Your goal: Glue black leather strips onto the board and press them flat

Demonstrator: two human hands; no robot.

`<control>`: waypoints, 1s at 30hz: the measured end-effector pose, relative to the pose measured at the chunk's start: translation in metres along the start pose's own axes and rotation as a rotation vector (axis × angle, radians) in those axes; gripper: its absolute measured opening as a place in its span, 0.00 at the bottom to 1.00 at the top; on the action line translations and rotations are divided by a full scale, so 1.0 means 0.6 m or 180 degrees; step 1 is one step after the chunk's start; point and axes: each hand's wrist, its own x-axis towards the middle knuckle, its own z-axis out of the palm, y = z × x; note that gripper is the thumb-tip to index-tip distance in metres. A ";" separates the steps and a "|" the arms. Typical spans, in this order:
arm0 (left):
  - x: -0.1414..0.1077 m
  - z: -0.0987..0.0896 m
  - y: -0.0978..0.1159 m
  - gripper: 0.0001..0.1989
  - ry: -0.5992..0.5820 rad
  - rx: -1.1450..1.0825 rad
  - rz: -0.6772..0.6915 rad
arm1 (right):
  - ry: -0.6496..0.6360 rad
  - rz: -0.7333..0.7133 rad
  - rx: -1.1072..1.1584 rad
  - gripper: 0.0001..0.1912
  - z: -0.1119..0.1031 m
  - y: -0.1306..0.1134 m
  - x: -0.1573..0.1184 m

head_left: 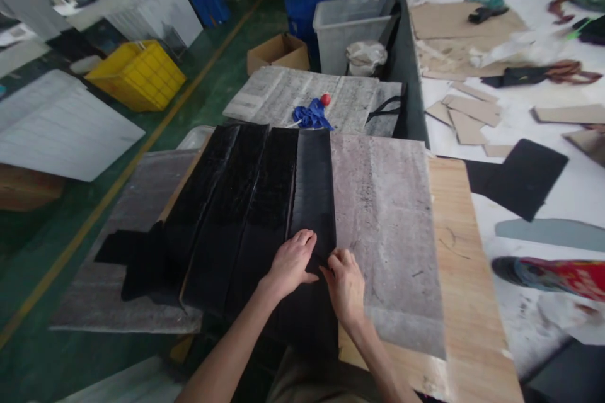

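Several black leather-like strips [269, 170] lie side by side on the board, each running away from me. My left hand [293, 261] rests on the rightmost black strip [314, 189], fingers stretched out flat and thumb pointing right. Close beside it, my right hand [347, 283] is closed in a pinch at that strip's right edge. The exact bit of edge between its fingertips is partly hidden by the fingers. At the far left, loose black pieces [142, 264] hang over the side of the stack.
A worn grey sheet [387, 233] covers the wooden board [472, 277] to the right. The white table [491, 201] holds cardboard pieces [467, 116], a black piece [534, 179] and a red-wrapped item [567, 277]. Ahead are a blue cloth [312, 114], a cardboard box [278, 55] and a grey bin [352, 25].
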 end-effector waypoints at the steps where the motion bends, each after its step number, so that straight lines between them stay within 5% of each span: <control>1: 0.000 -0.003 -0.001 0.48 -0.0046 0.0021 0.0018 | -0.0007 0.0028 0.0328 0.07 -0.003 0.003 -0.015; 8: 0.004 -0.011 -0.003 0.59 -0.0140 0.0238 0.0110 | -0.0305 0.0286 0.1970 0.16 -0.083 0.063 -0.158; 15: 0.001 0.039 0.031 0.31 0.0480 0.0589 -0.0085 | 0.0073 0.1240 0.2368 0.21 -0.205 0.163 -0.283; 18: -0.003 0.086 0.028 0.37 0.0883 0.0581 -0.0087 | 0.0638 0.1541 0.2206 0.26 -0.269 0.203 -0.319; 20: 0.001 0.119 0.011 0.43 0.1507 0.0707 0.0120 | 0.1007 0.1761 0.2204 0.29 -0.311 0.234 -0.347; 23: 0.010 0.150 -0.013 0.46 0.1749 0.0775 0.0359 | 0.1494 0.2263 0.2353 0.29 -0.373 0.285 -0.404; 30: 0.005 0.141 -0.007 0.47 0.1760 0.0778 0.0407 | 0.3091 0.3126 0.2551 0.31 -0.453 0.433 -0.541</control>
